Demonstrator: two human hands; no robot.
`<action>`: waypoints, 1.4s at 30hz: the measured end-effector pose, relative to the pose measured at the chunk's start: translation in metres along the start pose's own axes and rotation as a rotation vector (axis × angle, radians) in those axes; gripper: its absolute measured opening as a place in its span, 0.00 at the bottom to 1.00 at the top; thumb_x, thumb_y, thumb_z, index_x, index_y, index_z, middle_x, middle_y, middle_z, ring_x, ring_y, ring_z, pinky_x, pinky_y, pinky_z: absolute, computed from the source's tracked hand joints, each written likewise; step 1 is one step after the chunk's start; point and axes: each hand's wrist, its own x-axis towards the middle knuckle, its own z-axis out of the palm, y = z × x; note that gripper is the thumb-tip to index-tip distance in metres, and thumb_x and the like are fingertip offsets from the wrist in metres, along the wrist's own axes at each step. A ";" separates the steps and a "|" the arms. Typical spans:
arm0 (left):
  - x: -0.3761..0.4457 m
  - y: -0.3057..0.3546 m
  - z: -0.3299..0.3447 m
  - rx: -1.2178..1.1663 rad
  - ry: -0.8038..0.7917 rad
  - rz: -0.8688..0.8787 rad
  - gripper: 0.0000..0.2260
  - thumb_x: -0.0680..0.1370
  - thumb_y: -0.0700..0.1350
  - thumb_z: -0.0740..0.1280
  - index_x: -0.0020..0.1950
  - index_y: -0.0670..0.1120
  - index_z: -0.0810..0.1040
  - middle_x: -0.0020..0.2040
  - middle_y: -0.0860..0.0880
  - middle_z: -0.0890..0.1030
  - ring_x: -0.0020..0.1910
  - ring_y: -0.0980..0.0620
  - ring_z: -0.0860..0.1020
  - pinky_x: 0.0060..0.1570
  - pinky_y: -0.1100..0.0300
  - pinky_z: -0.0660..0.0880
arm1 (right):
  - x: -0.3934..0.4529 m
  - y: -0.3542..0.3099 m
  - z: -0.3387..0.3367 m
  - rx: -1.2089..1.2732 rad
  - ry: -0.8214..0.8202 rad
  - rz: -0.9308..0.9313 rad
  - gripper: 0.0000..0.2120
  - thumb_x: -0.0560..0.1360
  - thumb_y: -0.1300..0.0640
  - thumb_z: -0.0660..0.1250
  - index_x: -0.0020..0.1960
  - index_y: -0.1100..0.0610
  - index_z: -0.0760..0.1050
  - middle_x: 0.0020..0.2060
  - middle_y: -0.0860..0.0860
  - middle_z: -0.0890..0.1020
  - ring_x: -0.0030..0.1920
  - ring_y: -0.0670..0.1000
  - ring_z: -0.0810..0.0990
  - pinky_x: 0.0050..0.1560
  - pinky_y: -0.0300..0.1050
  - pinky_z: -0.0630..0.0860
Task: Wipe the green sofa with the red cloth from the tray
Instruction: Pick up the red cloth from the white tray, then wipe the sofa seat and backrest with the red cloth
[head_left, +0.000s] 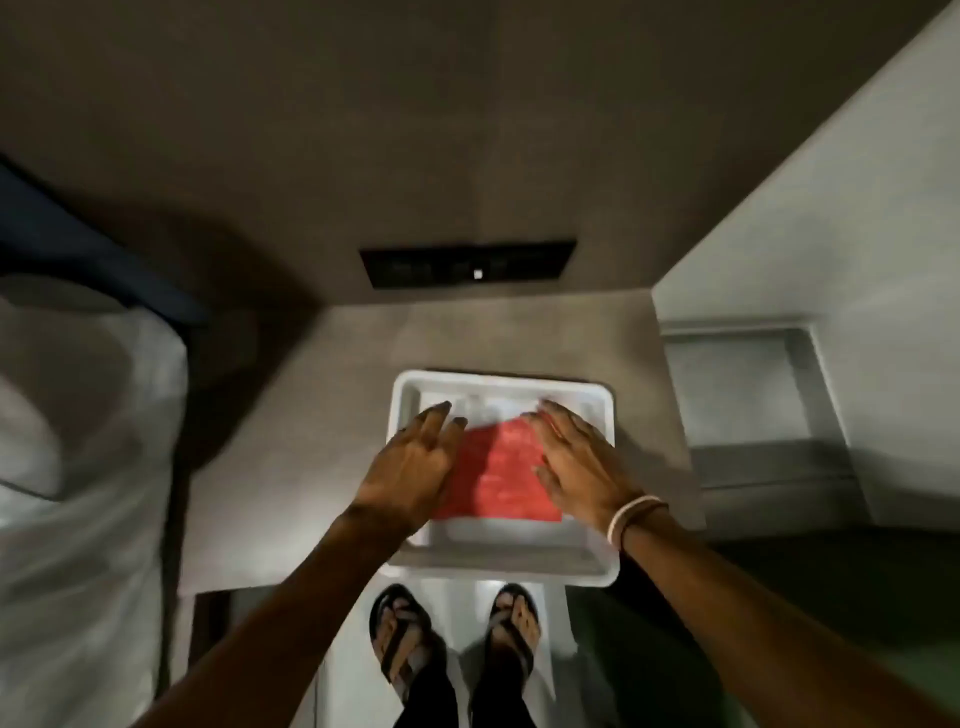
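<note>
Over white tray (597, 569), L hand (415, 467) & R hand (576, 462) splayed flat flanking red cloth (498, 473); dark panel (467, 262) behind.

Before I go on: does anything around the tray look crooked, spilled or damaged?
Nothing is spilled or broken. One thing: the white tray overhangs the table's near edge, above the feet. The red cloth lies flat inside it, slightly askew, between the open left hand and right hand.

No text reads clearly; the blurred view perhaps hides some.
</note>
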 end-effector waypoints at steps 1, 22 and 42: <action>0.010 0.000 0.013 0.049 -0.080 -0.033 0.29 0.84 0.40 0.58 0.84 0.43 0.51 0.84 0.41 0.52 0.84 0.43 0.54 0.83 0.53 0.56 | 0.009 0.007 0.015 -0.030 -0.075 0.006 0.36 0.81 0.52 0.64 0.85 0.55 0.54 0.86 0.57 0.53 0.85 0.56 0.57 0.84 0.51 0.60; 0.046 0.215 -0.171 -1.162 -0.004 0.220 0.04 0.76 0.42 0.75 0.49 0.49 0.86 0.43 0.55 0.89 0.42 0.59 0.85 0.41 0.67 0.83 | -0.208 0.105 -0.115 1.588 0.825 0.476 0.15 0.72 0.72 0.76 0.57 0.75 0.79 0.44 0.59 0.84 0.41 0.51 0.83 0.44 0.42 0.80; -0.208 0.523 0.271 -0.062 -0.556 0.809 0.12 0.79 0.47 0.71 0.60 0.45 0.83 0.58 0.43 0.85 0.56 0.46 0.82 0.60 0.50 0.79 | -0.678 0.047 0.302 0.942 0.870 2.112 0.26 0.78 0.63 0.72 0.73 0.69 0.72 0.68 0.70 0.78 0.67 0.67 0.79 0.68 0.56 0.77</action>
